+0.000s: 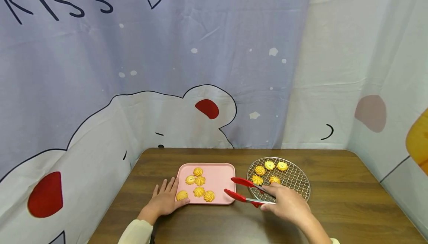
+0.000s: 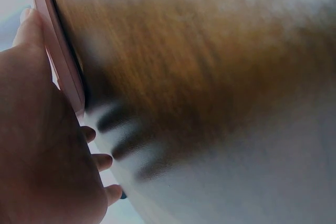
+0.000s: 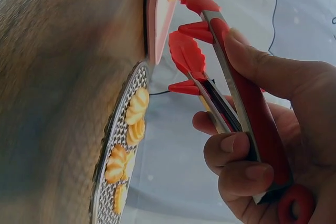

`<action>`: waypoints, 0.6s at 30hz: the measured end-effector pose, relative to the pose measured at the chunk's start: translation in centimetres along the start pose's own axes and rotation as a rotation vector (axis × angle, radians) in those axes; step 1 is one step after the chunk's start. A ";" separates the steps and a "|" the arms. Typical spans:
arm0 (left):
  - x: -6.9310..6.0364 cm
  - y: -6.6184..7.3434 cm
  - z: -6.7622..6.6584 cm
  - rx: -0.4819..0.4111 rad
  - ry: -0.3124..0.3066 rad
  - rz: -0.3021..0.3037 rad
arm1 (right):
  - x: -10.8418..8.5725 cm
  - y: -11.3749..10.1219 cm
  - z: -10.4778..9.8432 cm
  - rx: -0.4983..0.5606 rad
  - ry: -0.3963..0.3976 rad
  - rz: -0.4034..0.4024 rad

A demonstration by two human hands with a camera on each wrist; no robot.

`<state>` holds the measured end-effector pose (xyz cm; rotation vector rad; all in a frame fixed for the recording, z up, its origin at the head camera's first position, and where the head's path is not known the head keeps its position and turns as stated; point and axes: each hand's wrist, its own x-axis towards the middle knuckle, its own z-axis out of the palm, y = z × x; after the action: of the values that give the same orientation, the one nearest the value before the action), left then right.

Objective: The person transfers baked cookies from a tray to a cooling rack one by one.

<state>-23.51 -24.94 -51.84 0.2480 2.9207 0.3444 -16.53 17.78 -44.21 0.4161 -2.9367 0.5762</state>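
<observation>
My right hand [image 1: 291, 203] grips a pair of tongs [image 3: 257, 124] with red tips and metal arms. Their arms stand apart with nothing between the tips, above the table between tray and rack. The left hand [image 1: 165, 199] lies with fingers spread at the left side of a pink tray [image 1: 219, 184], its thumb at the near left corner. Several piped butter cookies [image 1: 199, 191] sit in the tray's left half. More cookies [image 1: 260, 170] lie on a round wire rack [image 1: 297, 181] to the right, partly hidden behind the right hand and tongs.
Under everything is a brown wooden table [image 1: 347, 199]. A printed curtain [image 1: 167, 51] hangs along the table's far edge and right side. Bare wood separates the tray from the rack.
</observation>
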 end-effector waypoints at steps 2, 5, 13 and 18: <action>0.0 0.0 0.0 -0.001 -0.001 0.001 | 0.1 -0.3 0.0 0.002 -0.007 -0.005; 0.0 -0.1 0.1 -0.002 -0.006 0.001 | 0.3 -0.8 0.2 0.003 -0.019 -0.012; 0.4 -0.6 0.8 0.006 -0.005 0.002 | 1.0 -1.5 0.6 0.011 -0.041 -0.038; 0.7 -0.9 1.2 -0.005 0.024 0.014 | 1.4 -2.0 0.9 0.018 -0.049 -0.069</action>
<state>-24.03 -25.45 -53.31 0.2659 2.9425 0.3588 -17.39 15.33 -44.05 0.5387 -2.9521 0.5925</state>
